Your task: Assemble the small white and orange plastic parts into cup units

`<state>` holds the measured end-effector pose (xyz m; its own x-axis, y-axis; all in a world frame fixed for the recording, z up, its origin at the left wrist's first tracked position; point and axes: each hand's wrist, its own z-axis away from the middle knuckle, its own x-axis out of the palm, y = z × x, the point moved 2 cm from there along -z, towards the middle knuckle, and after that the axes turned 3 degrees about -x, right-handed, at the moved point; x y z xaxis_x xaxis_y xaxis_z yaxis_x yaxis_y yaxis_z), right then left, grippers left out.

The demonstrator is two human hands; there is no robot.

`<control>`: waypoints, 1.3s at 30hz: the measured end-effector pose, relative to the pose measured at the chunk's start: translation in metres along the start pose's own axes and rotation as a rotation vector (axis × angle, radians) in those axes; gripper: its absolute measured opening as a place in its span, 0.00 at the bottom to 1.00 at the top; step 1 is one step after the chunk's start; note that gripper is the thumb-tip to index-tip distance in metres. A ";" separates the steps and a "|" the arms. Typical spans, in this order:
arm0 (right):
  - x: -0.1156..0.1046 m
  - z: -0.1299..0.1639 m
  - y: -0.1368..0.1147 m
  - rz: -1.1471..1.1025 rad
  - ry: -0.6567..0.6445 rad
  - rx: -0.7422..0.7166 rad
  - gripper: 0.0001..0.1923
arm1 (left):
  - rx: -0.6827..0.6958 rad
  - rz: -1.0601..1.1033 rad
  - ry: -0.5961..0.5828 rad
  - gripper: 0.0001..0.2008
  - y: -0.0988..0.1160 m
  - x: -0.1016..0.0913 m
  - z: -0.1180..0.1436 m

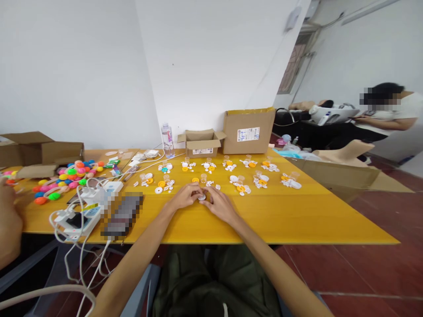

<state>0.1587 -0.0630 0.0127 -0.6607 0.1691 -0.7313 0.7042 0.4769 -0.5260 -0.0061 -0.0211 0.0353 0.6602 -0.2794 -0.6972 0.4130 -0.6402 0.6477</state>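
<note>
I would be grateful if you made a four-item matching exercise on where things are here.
1. Small white disc
2. Bottle
3. Large cardboard box
4. Colourful balls

A. Just right of the small open box
B. Left part of the table
C. At the fingers of the left hand and right hand
D. Just left of the small open box

Pairs: 1-C, 2-D, 3-A, 4-B

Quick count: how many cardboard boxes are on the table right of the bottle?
2: a small open box just right of the bottle, and a taller box beside it, further right. Anything behind them would be hidden.
</note>
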 end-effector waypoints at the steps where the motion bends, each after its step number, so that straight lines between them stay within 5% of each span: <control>1: 0.000 0.000 0.000 0.000 0.005 -0.005 0.15 | -0.004 -0.004 0.001 0.09 0.000 0.000 0.000; 15: -0.009 0.000 0.007 0.097 0.230 0.051 0.12 | -0.067 -0.004 0.036 0.08 -0.001 0.001 0.000; 28: -0.008 -0.002 0.001 0.459 0.050 0.094 0.13 | -0.037 -0.043 0.080 0.07 0.002 -0.003 -0.001; 39: -0.002 -0.001 0.010 0.383 0.121 -0.028 0.13 | -0.007 -0.262 0.171 0.13 -0.011 -0.002 -0.002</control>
<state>0.1668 -0.0576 0.0097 -0.3786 0.4387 -0.8150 0.8994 0.3824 -0.2119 -0.0103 -0.0122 0.0302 0.6266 0.0189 -0.7791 0.5865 -0.6697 0.4555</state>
